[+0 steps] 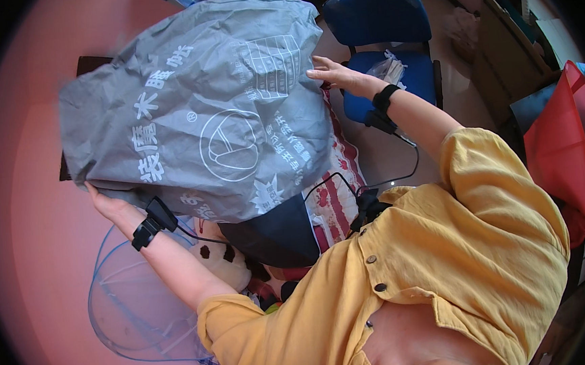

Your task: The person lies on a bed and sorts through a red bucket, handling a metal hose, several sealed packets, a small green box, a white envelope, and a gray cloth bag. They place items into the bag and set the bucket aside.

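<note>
A large grey fabric bag (184,95) with white print and line drawings is held up in front of me. It looks bulky and creased. At its lower left corner my left hand (109,203) grips the edge, with most of the fingers hidden by the cloth. My right hand (345,78) is at the bag's right side, fingers stretched out and apart, the tips against or just over the fabric. Each wrist carries a black strap, and cables run from the devices on them.
Beyond my right hand stands a blue chair (379,17) with a plastic packet (390,69) on its seat. A blue-rimmed mesh net (145,308) and a black-and-white plush toy (224,265) lie lower left. A red bag (564,143) and cardboard (511,59) are at the right.
</note>
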`<state>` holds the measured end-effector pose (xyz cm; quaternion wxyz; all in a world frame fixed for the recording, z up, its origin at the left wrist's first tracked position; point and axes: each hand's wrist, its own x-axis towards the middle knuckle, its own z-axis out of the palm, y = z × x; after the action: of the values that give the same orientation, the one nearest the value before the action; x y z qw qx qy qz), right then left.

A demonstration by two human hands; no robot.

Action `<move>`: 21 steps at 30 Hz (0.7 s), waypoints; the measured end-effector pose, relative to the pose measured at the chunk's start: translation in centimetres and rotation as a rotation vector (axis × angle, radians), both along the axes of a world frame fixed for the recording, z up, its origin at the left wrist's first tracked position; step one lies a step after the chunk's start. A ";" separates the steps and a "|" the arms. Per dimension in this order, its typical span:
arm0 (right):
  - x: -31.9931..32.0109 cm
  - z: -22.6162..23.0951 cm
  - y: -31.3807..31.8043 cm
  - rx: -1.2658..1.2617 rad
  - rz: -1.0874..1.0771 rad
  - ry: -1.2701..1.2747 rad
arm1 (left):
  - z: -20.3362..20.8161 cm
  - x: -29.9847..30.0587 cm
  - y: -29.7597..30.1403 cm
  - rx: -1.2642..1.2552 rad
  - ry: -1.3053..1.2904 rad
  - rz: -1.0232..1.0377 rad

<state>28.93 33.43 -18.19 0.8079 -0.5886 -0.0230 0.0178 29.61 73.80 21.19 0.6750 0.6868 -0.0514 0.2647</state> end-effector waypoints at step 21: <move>-8.4 6.9 -14.3 -0.445 -0.172 0.179 | -18.2 9.0 11.4 -0.259 0.481 -0.209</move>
<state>20.49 19.14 -11.29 0.6556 -0.7480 0.1033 0.0056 38.56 85.16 2.96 0.7735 0.6288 0.0741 0.0277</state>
